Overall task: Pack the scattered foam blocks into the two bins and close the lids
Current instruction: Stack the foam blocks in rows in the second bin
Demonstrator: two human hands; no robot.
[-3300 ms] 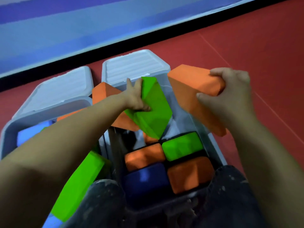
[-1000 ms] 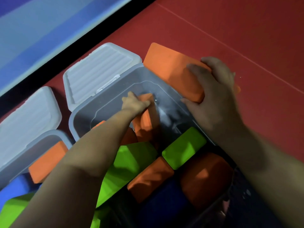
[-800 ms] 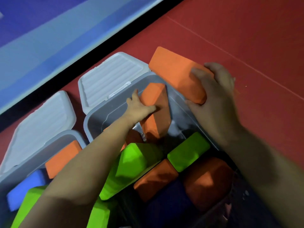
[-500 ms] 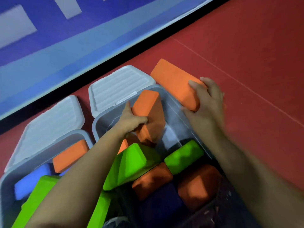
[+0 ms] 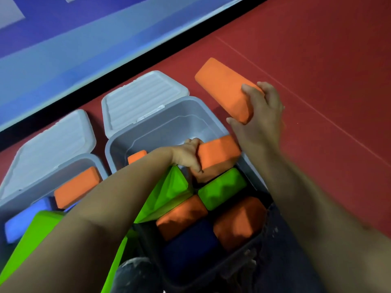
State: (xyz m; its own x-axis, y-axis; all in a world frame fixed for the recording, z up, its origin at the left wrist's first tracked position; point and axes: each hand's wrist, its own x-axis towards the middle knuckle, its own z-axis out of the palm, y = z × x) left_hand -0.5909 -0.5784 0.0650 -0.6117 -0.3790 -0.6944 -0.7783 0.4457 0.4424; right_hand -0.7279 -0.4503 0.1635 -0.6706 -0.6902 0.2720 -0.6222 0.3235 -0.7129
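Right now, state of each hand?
Left hand: closed on an orange block inside the right bin.
Right hand: closed on a larger orange block outside the bin.

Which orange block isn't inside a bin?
The long orange block gripped by the right hand, outside the right bin over the red floor. The other orange ones sit inside bins.

left bin (image 5: 12, 199) cut by the edge — left arm (image 5: 101, 218) hides blocks.
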